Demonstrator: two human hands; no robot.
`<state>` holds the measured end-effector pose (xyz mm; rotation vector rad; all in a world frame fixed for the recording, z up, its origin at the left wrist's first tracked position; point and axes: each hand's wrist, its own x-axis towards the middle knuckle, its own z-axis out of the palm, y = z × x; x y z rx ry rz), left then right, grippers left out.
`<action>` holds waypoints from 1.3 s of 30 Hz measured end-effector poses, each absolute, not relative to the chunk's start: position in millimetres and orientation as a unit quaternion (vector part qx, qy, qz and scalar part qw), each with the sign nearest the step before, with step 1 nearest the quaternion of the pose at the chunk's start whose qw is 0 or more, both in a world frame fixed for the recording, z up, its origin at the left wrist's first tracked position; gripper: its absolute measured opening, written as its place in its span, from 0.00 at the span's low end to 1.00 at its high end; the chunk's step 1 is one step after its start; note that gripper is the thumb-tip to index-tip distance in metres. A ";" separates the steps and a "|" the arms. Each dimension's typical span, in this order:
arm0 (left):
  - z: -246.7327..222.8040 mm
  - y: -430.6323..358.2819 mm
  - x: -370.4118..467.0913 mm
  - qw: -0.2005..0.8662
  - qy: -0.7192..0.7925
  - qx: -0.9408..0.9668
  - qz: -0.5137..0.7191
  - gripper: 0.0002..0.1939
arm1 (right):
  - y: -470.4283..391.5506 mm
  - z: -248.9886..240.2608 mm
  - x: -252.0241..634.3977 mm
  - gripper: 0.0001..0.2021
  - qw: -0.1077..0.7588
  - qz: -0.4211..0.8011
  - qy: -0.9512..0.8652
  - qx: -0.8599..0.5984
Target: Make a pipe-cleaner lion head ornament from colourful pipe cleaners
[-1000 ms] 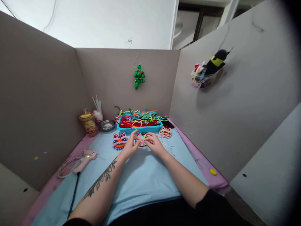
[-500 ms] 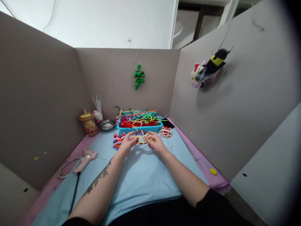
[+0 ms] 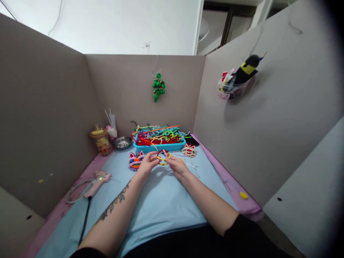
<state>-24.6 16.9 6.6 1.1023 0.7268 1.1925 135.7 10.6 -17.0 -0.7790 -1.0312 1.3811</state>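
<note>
Between my two hands is a ring of bent red and yellow pipe cleaners (image 3: 162,163), held just above the blue cloth. My left hand (image 3: 149,162) pinches its left side, and my right hand (image 3: 174,164) grips its right side with thumb and fingers. To the left of my left hand lies a purple cat-eared pipe-cleaner face (image 3: 135,161) with orange and blue parts. Beyond my right hand rests a cream and red pipe-cleaner face (image 3: 189,151). Behind both hands stands a blue tray (image 3: 161,147) heaped with loose pipe cleaners (image 3: 158,134) in many colours.
At left lie a pink glue gun (image 3: 99,182) and its cord. Behind it are a metal bowl (image 3: 122,143), a lidded cup (image 3: 102,142) and white sticks (image 3: 111,119). Grey partitions (image 3: 145,100) enclose the table. A yellow disc (image 3: 243,195) sits near the right edge.
The pipe-cleaner ring has turned and looks narrower, with more yellow on its right. My right hand's fingers have shifted on it; my left hand has moved slightly right.
</note>
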 end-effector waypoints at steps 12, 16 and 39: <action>4.5 19.4 -24.1 0.645 0.331 0.441 0.529 0.21 | 6.3 -12.3 132.9 0.11 0.582 0.606 -0.416 -0.347; 2.0 21.1 -23.8 0.641 0.328 0.451 0.527 0.17 | 6.2 -13.0 133.0 0.12 0.578 0.603 -0.427 -0.347; 0.6 25.7 -32.2 0.774 0.317 0.309 0.453 0.09 | 6.3 -6.9 143.4 0.14 0.568 0.686 -0.323 -0.320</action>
